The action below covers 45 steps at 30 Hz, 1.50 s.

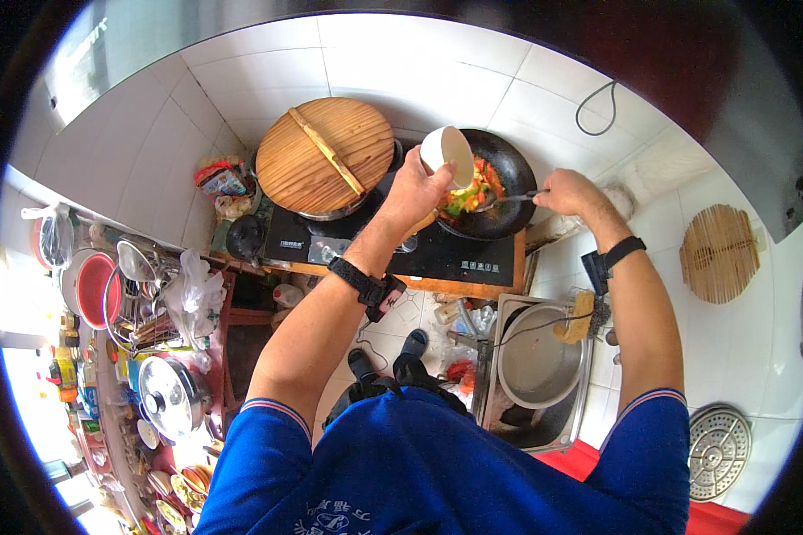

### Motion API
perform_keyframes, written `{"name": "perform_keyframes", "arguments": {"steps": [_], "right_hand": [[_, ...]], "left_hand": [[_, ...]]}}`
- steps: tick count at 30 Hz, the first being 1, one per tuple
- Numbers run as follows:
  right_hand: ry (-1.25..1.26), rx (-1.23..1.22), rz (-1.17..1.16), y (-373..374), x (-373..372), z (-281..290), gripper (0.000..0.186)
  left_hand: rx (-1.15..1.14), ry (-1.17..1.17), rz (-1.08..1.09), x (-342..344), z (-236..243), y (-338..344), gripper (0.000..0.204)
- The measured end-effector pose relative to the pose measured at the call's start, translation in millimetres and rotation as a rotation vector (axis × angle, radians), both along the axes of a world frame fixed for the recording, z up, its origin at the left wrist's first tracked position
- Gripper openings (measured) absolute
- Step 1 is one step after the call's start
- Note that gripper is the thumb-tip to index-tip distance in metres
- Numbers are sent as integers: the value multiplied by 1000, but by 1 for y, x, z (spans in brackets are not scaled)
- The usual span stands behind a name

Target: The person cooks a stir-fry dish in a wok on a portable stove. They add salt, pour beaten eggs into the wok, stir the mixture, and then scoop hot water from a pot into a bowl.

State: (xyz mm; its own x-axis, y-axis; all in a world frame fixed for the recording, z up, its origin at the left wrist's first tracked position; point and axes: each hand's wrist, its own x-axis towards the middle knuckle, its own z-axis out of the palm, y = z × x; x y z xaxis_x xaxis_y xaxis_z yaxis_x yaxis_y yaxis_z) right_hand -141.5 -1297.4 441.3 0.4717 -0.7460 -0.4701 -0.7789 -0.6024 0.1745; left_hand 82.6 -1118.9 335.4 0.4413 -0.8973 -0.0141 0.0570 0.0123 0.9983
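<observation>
My left hand (417,189) is closed on a small white bowl (441,148), tipped over the near left part of a black wok (514,160). Red and green chopped food (480,185) lies in the wok. My right hand (571,191) grips the handle of a metal cooking utensil (512,197) from the right. Its head rests at the food, too small and partly covered to tell a spatula from a ladle. Whether anything is leaving the bowl I cannot tell.
Left of the wok, a round wooden lid (299,169) covers a pot on the black cooktop (437,259). A sink (569,439) holding a large metal basin (531,392) stands at lower right. Crowded shelves with a glass-lidded pot (162,397) line the left.
</observation>
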Motion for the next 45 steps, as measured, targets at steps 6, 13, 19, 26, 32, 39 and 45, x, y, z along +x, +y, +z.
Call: {"name": "perform_keyframes", "arguments": {"steps": [6,13,19,26,32,39,45], "right_hand": [[176,-109,11,-4,-9,31,45],[115,263,-74,-8,-16,8,50],[-168,47,-20,45,-3,-80,50],[-308,175,-242,45,-44,-64,57],[-347,208,-114,67,0,-90,62],[-734,290,-750,37,18,-154,56],[-1259,744,-1171,46,-33,-164,42]], "left_hand": [[74,-178,9,5,-10,-24,68],[49,-140,40,19,-16,-39,60],[59,-170,57,25,-21,-49,72],[93,-179,90,28,-19,-50,61],[70,-159,41,28,-14,-50,75],[112,-154,29,21,-11,-43,64],[108,-212,56,23,-15,-41,74]]}}
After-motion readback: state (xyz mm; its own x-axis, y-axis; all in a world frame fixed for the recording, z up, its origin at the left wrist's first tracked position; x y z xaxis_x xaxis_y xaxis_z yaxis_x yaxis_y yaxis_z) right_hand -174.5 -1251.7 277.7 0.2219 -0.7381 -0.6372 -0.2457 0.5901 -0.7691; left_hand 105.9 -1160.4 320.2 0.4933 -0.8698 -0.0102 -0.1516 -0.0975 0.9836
